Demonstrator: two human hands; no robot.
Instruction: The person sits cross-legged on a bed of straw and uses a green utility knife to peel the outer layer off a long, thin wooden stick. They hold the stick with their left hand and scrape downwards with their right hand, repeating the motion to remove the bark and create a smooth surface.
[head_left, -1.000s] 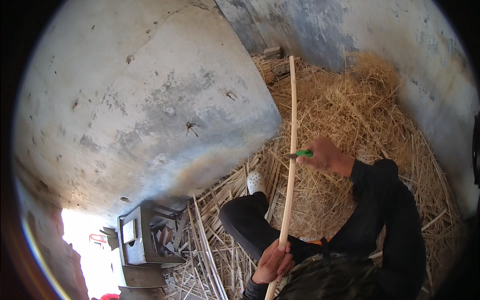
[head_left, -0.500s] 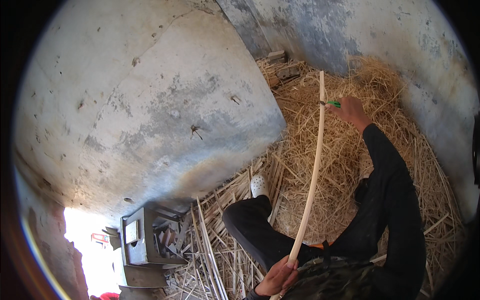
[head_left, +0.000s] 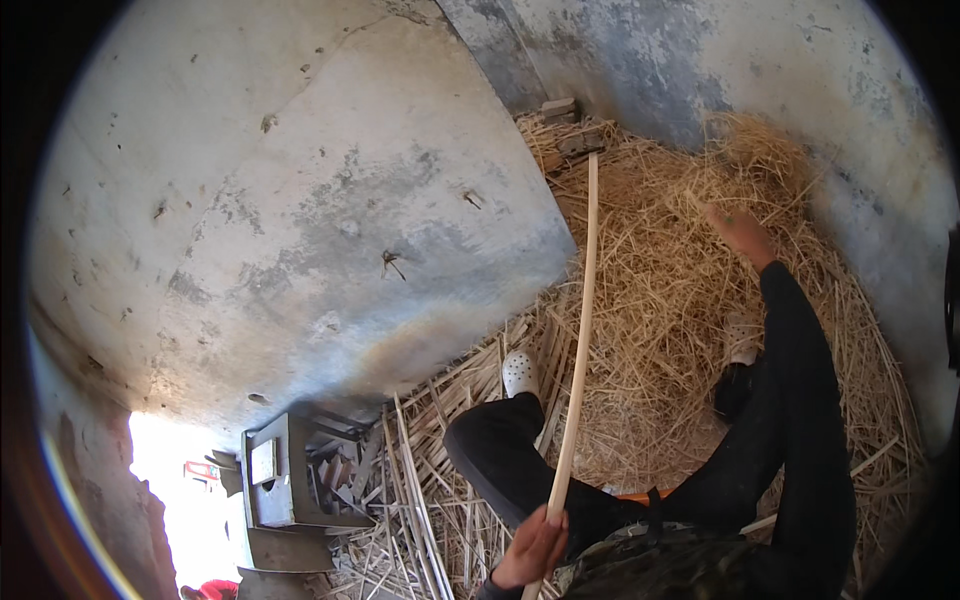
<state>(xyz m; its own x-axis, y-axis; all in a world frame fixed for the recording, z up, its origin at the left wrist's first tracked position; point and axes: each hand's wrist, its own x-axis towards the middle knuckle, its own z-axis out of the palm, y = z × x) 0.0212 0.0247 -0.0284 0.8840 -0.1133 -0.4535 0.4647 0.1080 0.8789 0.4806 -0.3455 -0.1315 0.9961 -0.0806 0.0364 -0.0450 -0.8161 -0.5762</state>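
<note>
A long, pale, slightly curved bamboo strip (head_left: 583, 330) rises from my lap toward the far wall. Its lower part is wrapped by the closed fingers of my left hand (head_left: 535, 548). My right hand (head_left: 742, 236) is off to the right of the strip's upper part, apart from it and above the heap of shavings. Motion smears its fingers, and no green-handled tool can be made out in it now. My bent left leg, ending in a white clog (head_left: 519, 374), lies left of the strip.
Curly straw-coloured shavings (head_left: 660, 340) cover the floor around my legs. Long split strips (head_left: 415, 500) lie at the lower left, beside a box-like wooden stand (head_left: 282, 470). A stained plaster wall (head_left: 300, 200) fills the left side; a few bricks (head_left: 558, 108) sit in the far corner.
My right hand has left the strip and moved right and slightly nearer; the green-handled tool no longer shows. The strip's far end has swung left, and my left hand has shifted slightly left.
</note>
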